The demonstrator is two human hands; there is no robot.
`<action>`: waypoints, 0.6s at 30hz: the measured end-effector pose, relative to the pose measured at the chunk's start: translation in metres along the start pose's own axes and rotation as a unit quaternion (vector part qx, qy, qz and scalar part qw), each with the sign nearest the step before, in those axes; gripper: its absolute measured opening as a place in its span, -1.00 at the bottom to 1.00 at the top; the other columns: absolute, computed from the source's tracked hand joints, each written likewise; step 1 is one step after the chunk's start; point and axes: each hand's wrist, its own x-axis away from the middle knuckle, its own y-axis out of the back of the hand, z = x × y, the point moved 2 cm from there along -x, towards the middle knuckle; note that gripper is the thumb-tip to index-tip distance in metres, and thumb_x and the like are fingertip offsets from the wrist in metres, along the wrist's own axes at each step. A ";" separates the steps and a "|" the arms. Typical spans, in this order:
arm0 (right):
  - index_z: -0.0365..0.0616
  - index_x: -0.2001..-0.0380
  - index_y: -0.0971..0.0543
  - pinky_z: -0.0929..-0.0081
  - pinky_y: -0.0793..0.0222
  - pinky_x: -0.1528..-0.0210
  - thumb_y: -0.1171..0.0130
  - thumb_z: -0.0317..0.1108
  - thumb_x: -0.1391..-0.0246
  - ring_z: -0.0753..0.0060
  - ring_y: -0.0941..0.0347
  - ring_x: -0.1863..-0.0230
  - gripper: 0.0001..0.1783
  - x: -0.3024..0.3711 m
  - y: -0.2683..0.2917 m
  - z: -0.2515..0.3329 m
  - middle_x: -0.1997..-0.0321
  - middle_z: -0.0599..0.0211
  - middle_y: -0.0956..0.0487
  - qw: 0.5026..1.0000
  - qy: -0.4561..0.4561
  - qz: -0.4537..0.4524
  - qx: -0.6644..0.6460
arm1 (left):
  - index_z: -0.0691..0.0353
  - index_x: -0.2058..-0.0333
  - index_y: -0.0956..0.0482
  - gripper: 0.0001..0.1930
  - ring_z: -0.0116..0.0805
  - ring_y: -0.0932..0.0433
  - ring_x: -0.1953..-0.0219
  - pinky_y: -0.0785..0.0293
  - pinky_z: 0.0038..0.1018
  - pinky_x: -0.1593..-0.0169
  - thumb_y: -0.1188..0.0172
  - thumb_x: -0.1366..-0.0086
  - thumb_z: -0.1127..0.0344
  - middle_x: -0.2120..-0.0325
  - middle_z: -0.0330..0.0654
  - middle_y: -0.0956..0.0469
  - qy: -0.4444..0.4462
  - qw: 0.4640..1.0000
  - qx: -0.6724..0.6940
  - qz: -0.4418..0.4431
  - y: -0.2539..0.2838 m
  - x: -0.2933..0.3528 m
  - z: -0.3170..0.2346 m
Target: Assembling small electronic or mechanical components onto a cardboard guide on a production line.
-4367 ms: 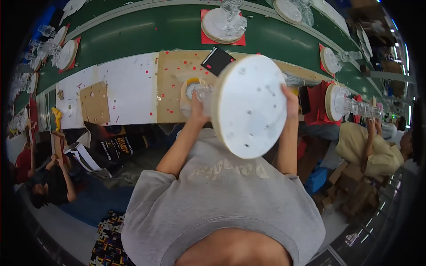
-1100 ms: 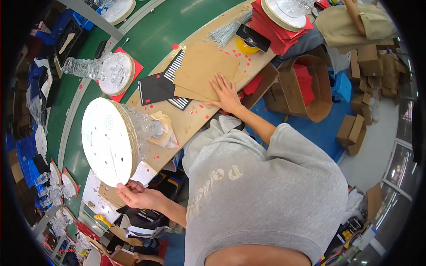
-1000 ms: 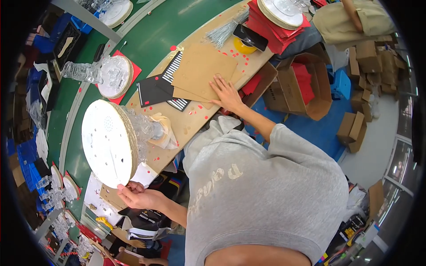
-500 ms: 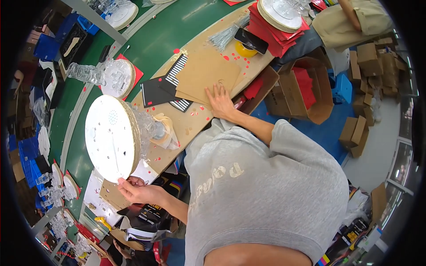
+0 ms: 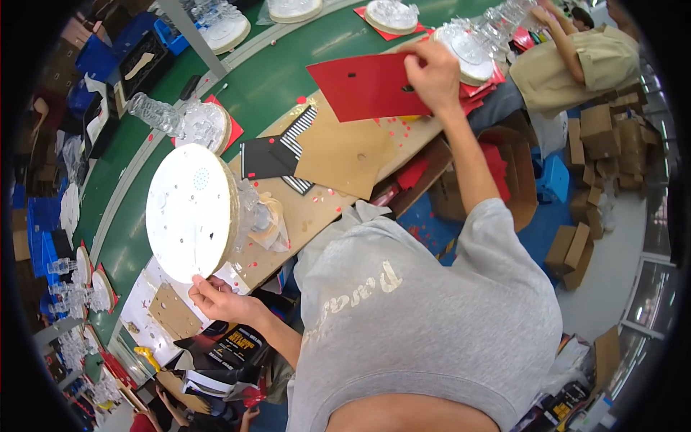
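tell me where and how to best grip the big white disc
Probably by its rim: the white disc has a broad, flat face with little to pinch, while its edge is thick and exposed. Come from the near side, low in the picture, where the left hand pinches it.

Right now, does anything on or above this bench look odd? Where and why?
Mildly: small red scraps dot the tan bench like unswept litter, and a black sheet and striped sheet overlap crookedly. The white disc in the left hand and red sheet in the right hand show no clear damage.
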 end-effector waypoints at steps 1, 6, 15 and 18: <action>-0.09 0.34 -0.75 0.43 -0.50 0.32 -0.20 -0.50 0.02 0.31 -0.56 0.43 -0.81 -0.021 0.007 -0.002 0.41 0.23 -0.66 1.000 0.004 0.013 -0.001 | 0.14 0.47 -0.32 -0.67 -0.66 -0.13 0.57 0.03 -0.62 0.50 -0.10 -0.51 0.20 0.62 -0.41 -0.23 -0.002 1.000 0.009 0.000 -0.006 0.000 0.002; -0.15 0.51 -0.71 0.21 -0.46 0.30 -0.15 -0.45 0.12 0.08 -0.51 0.44 -0.84 -0.129 -0.001 0.084 0.58 0.08 -0.55 0.982 0.097 0.040 -0.158 | 0.18 0.46 -0.35 -0.68 -0.63 -0.16 0.55 -0.02 -0.59 0.46 -0.11 -0.50 0.22 0.61 -0.42 -0.23 -0.015 1.000 -0.004 0.020 0.001 0.002 0.007; -0.22 0.42 -0.73 0.27 -0.54 0.25 -0.12 -0.36 0.10 0.04 -0.62 0.40 -0.75 -0.248 -0.055 0.214 0.53 0.01 -0.63 0.903 0.330 0.127 -0.243 | 0.16 0.47 -0.36 -0.68 -0.67 -0.20 0.53 -0.08 -0.63 0.44 -0.12 -0.52 0.27 0.61 -0.43 -0.30 -0.005 0.998 0.016 0.063 -0.006 0.015 -0.003; -0.26 0.42 -0.72 0.37 -0.50 0.27 -0.13 -0.44 0.04 0.22 -0.58 0.40 -0.79 -0.246 -0.044 0.252 0.49 0.11 -0.62 0.884 0.302 0.044 -0.354 | 0.17 0.47 -0.34 -0.68 -0.66 -0.21 0.52 -0.10 -0.62 0.43 -0.12 -0.52 0.25 0.60 -0.41 -0.32 0.007 0.998 0.021 0.058 -0.006 0.018 -0.004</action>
